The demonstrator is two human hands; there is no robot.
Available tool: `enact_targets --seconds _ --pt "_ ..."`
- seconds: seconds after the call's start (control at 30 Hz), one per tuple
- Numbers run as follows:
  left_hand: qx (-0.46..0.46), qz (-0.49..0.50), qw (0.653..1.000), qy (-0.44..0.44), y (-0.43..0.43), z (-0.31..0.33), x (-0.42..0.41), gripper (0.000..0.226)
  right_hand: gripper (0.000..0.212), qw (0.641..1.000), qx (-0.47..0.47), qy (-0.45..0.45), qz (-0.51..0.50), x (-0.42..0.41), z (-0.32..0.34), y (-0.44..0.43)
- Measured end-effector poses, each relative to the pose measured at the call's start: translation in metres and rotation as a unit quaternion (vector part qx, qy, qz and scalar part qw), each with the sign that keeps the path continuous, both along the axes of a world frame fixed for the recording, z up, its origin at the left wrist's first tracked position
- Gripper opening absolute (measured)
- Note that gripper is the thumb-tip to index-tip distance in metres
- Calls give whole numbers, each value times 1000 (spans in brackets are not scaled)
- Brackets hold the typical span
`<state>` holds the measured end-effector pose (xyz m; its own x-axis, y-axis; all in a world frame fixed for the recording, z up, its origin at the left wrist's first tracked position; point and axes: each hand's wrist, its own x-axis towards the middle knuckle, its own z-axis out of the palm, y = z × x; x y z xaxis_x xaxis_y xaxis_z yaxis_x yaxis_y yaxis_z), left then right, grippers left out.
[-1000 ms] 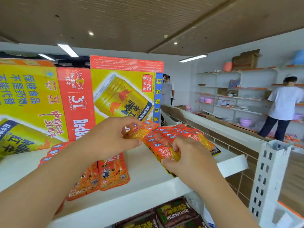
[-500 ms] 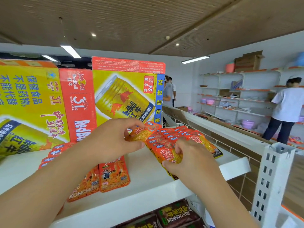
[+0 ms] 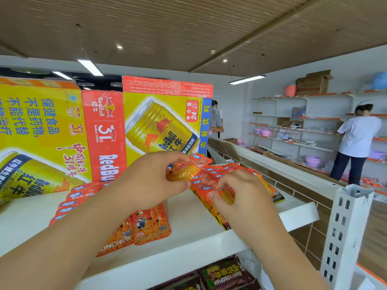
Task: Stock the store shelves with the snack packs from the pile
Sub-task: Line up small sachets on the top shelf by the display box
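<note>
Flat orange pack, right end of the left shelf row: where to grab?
Probably pinch its near bottom edge from the shelf front. The pack lies flat; that edge and its right side are free, its left side meets a neighbouring pack, and the left hand hides its far end.

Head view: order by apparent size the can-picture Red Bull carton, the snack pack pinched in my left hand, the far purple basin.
1. Red Bull carton
2. pinched snack pack
3. purple basin, though distance shrinks it, so its true size is unsure.
</note>
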<state>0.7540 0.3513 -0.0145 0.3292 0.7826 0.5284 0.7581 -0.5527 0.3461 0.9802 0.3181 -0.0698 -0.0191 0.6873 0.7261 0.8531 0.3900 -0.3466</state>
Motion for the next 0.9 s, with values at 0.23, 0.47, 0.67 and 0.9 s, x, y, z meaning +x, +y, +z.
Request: enact_targets --seconds 0.23,0.47,0.67,0.9 --pt "93 -10 995 17 -6 1 3 53 30 999 2 -10 41 -34 22 1" --pt "140 -64 988 -4 -11 3 2 48 29 999 -16 48 6 -34 34 10" --pt "149 -113 982 0 -20 3 10 35 48 999 -4 25 -20 -26 40 8" --pt "114 -132 984 30 -22 -1 16 38 56 998 5 5 -64 -12 39 7"
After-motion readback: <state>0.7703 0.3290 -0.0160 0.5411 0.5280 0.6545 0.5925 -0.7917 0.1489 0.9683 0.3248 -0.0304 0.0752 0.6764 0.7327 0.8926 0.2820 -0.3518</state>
